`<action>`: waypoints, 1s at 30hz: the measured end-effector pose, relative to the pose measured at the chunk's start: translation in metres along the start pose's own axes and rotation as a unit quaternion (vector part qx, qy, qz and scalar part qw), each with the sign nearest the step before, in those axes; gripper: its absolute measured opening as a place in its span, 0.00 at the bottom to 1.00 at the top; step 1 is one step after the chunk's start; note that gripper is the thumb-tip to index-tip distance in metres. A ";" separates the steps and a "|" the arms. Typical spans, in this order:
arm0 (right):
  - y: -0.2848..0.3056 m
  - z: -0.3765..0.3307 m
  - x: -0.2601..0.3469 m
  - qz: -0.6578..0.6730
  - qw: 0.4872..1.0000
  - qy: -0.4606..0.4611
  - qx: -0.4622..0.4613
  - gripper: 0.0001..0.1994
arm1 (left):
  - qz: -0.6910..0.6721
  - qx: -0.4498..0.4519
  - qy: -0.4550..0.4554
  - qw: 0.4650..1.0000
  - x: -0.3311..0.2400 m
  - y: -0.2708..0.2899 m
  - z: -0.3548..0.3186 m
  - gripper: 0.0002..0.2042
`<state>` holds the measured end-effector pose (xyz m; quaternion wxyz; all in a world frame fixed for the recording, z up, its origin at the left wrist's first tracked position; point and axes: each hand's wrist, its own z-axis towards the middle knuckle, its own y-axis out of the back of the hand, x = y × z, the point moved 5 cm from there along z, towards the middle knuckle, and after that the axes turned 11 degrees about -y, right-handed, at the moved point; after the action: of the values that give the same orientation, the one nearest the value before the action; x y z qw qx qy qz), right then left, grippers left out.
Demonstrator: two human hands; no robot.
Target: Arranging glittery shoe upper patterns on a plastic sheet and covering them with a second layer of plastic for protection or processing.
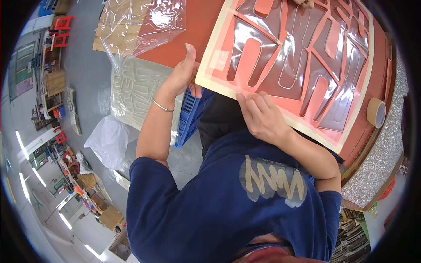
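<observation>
The right hand (262, 117) is pressing its fingers together on the near edge of the cream-bordered pink panel (302, 57), seemingly picking at its glossy film. The left hand (184, 74) is pinching the panel's left edge, steadying it on the red table (193, 26). Lifting slowly should help avoid tearing. Farther right, a tape roll (376, 112) is resting.

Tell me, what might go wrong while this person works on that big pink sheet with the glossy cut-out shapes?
The pink sheet juts past the red table edge, held only at its corner by the left hand and near edge by the right hand; it might sag or crease. The glossy film over the shapes could wrinkle or tear if pulled unevenly. The tape roll sits near the table rim and could get knocked off.
</observation>
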<state>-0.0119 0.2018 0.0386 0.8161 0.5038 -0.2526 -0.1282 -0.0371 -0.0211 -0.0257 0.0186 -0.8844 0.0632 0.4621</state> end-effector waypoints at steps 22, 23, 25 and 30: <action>-0.025 -0.008 -0.003 -0.020 0.998 -0.025 0.062 0.25 | 0.009 -0.008 -0.003 1.000 -0.008 -0.004 0.001 0.41; -0.026 -0.010 -0.003 -0.021 0.998 -0.025 0.062 0.25 | 0.015 -0.006 -0.001 1.000 -0.008 -0.004 0.001 0.41; -0.025 -0.012 -0.003 -0.017 0.999 -0.018 0.043 0.24 | 0.020 -0.007 0.000 1.000 -0.006 -0.003 0.001 0.41; -0.024 -0.011 -0.003 0.005 0.999 -0.024 0.046 0.25 | 0.015 -0.006 -0.001 1.000 -0.007 -0.003 0.001 0.41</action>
<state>-0.0074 0.2000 0.0126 0.7866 0.5363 -0.2799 -0.1241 -0.0415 -0.0171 -0.0200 0.0063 -0.8829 0.0733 0.4638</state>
